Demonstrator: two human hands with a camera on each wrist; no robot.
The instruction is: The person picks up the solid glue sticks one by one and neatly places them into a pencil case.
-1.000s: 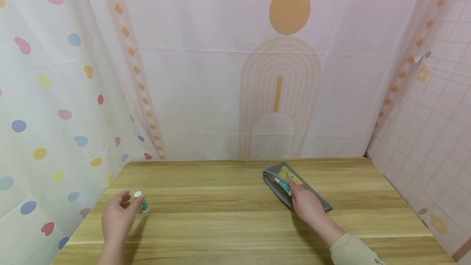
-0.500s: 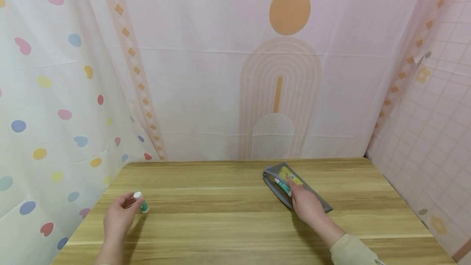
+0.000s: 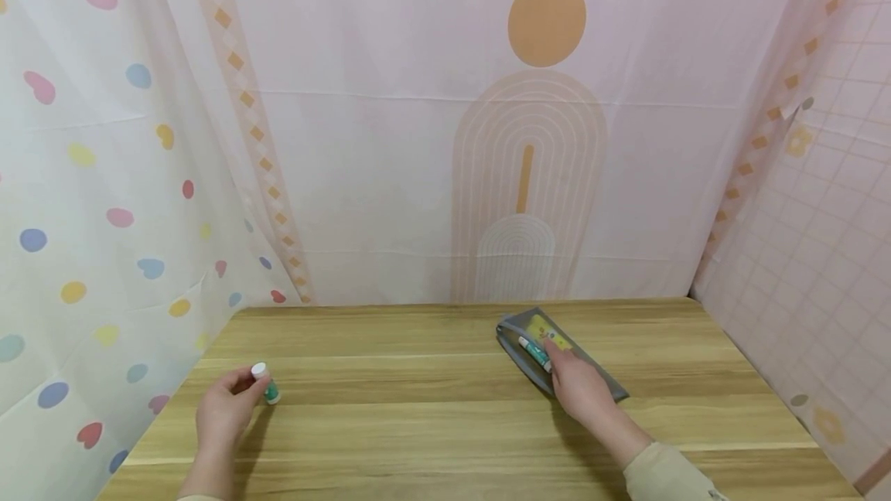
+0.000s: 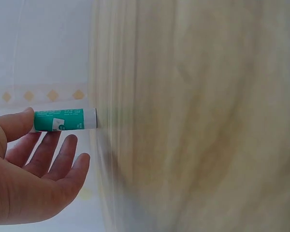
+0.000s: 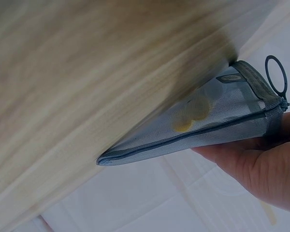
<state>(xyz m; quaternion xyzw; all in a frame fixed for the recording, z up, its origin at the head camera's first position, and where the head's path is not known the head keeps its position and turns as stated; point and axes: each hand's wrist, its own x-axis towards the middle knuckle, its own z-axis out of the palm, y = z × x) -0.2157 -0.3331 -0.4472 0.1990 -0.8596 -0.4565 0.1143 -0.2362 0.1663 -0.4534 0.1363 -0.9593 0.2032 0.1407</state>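
Observation:
At the table's left my left hand (image 3: 226,408) pinches the upper end of a green glue stick (image 3: 271,391) with white ends. The left wrist view shows the thumb against one side of the glue stick (image 4: 60,120) and fingertips against the other, its lower end right at the tabletop. My right hand (image 3: 581,389) grips a grey mesh zip pouch (image 3: 604,380) at the right. A second green tube (image 3: 534,354) lies along the pouch by my fingertips, and a yellow patch (image 5: 191,113) shows through the mesh. Part of the right hand (image 5: 261,164) is hidden behind the pouch.
A wood-grain table (image 3: 390,439) stretches between the hands. Patterned cloth (image 3: 390,199) hangs behind it, with a dotted curtain (image 3: 90,315) on the left and a checked one (image 3: 814,269) on the right. A ring-shaped zip pull (image 5: 276,75) sticks out from the pouch's end.
The left fingers, spread apart a second ago, have come together on the glue stick's top. The right hand and the pouch stay put.

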